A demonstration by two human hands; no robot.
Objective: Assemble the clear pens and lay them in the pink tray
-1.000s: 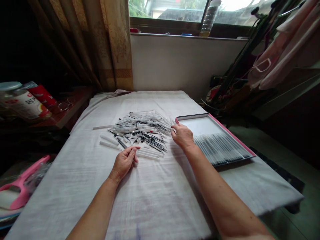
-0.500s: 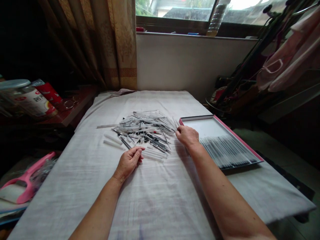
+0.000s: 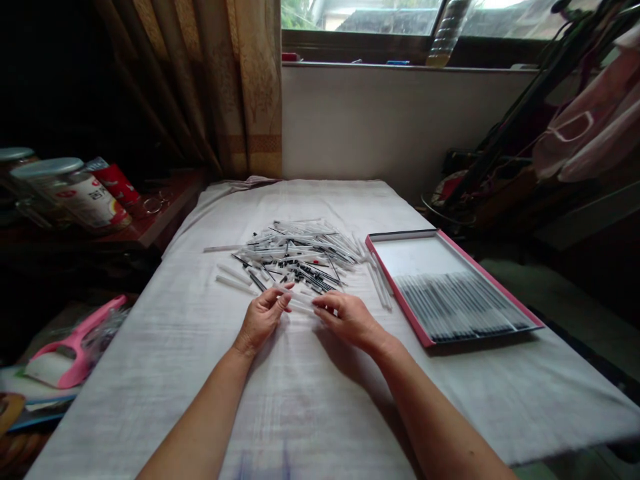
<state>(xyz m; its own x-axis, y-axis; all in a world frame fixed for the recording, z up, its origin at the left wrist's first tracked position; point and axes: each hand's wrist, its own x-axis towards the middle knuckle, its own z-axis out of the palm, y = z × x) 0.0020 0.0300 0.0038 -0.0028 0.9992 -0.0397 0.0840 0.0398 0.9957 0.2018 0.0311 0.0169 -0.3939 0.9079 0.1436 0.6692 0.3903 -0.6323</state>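
Note:
My left hand (image 3: 265, 317) is closed in a pinch at the near edge of a loose pile of pen refills (image 3: 300, 250). A thin clear pen refill (image 3: 301, 297) runs from its fingertips towards my right hand (image 3: 350, 319), whose thumb and fingers pinch its other end. The pile mixes translucent tubes with black-ended and dark slender pieces, lying in all directions. To the right, a shallow box (image 3: 407, 310) with pink sides holds a neat row of refills (image 3: 460, 303), side by side with dark ends towards me.
A few loose clear tubes (image 3: 380, 283) lie against the box's left side. A pale cloth (image 3: 280, 413) covers the table. Lidded jars (image 3: 75, 197) stand on a dark side table at left, above a pink-handled tape dispenser (image 3: 75, 347). A curtain (image 3: 255, 100) hangs behind.
My right hand has moved left and nearer me, from beside the box to my left hand, and now pinches the refill's end. Loose tubes by the box are uncovered. The view has shifted slightly.

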